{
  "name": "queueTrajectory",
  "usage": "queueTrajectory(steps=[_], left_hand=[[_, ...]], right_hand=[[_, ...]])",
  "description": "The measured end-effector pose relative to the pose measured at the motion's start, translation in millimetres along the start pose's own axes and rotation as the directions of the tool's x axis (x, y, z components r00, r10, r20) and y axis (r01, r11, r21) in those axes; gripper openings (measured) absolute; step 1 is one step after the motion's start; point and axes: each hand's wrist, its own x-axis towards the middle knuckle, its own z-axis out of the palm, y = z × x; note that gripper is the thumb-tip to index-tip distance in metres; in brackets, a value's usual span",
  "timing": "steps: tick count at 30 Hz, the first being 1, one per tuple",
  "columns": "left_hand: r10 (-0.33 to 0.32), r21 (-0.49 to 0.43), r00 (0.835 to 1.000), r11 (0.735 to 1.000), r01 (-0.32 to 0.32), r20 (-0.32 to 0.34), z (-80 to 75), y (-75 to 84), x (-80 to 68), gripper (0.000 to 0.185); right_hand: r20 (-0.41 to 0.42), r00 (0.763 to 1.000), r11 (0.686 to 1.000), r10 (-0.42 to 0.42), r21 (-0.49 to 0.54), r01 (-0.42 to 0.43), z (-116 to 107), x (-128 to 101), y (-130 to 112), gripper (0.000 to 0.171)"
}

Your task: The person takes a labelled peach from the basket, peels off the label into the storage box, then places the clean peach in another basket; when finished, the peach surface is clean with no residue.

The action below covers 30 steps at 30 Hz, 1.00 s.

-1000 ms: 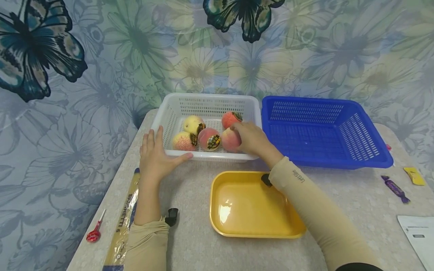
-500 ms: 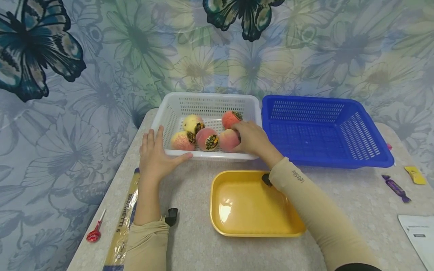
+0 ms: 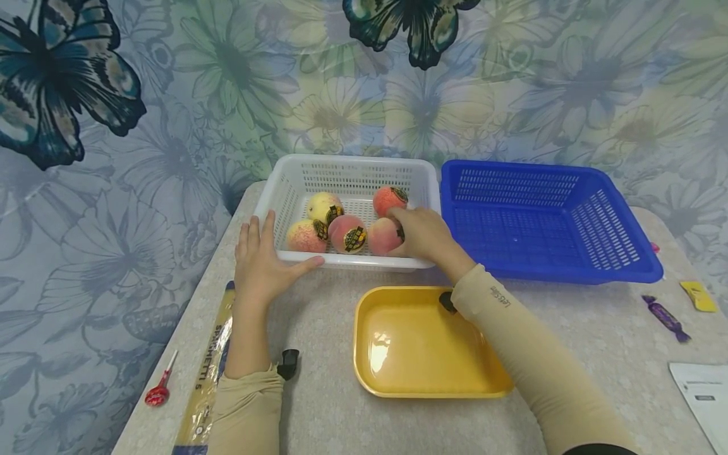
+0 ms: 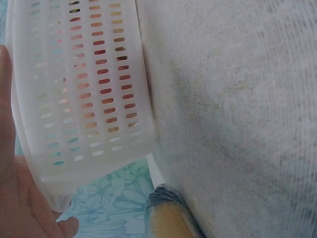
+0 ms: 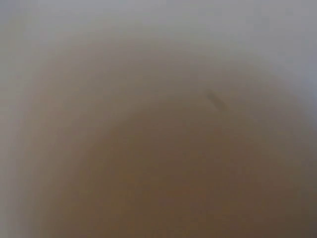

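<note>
A white slotted basket [image 3: 355, 260] holds several peaches, each with a dark sticker or label. My right hand [image 3: 425, 237] reaches over its front right corner, fingers curled on the pinkish peach [image 3: 383, 236] at the front right; part of that peach is behind the hand. Just behind it lies a redder peach [image 3: 390, 200]. To its left sit another pink peach [image 3: 345, 232], a yellow-red peach [image 3: 306, 236] and a yellow peach [image 3: 323, 206]. My left hand [image 3: 260, 268] rests at the front left corner, fingers straight, thumb along the rim. The right wrist view is only blur.
A blue basket [image 3: 569, 275] stands right of the white one. In front is a yellow tray [image 3: 421, 341], partly under my right forearm. At left lie a spaghetti pack [image 3: 206, 379] and a lollipop [image 3: 157, 395]; at right, a purple-wrapped candy [image 3: 665, 318], yellow packet [image 3: 698, 296] and paper [image 3: 702, 395].
The front right peach has turned and shifted slightly left under my right hand, so its sticker shows. The middle and left peaches also moved a little left. My left hand has stayed still.
</note>
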Motion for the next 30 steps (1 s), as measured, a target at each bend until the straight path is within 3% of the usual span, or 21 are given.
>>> queueTrajectory(steps=[9,14,18,22,30], left_hand=[[-0.006,0.011,1.0,1.0,0.006,0.006,-0.9,1.8,-0.2,0.132],[-0.01,0.005,1.0,1.0,0.01,0.011,-1.1,1.6,0.4,0.132],[-0.009,-0.005,1.0,1.0,0.009,0.009,-2.5,2.4,-0.5,0.132],[-0.012,-0.01,1.0,1.0,0.012,0.011,-2.7,2.5,-1.2,0.132],[-0.017,-0.01,1.0,1.0,0.017,0.011,-1.3,2.0,-0.8,0.131]], right_hand=[[-0.028,1.0,1.0,0.009,0.021,-0.009,-0.3,0.9,1.9,0.077],[-0.066,0.997,0.988,0.05,0.15,-0.039,-0.2,-0.8,3.0,0.084],[-0.094,0.992,0.951,0.08,0.307,-0.048,-2.2,-3.5,4.1,0.088],[-0.147,0.987,0.895,0.066,0.446,0.007,-6.1,-5.4,5.3,0.089],[-0.279,0.96,0.835,-0.02,0.524,0.169,-12.1,-10.6,9.6,0.084]])
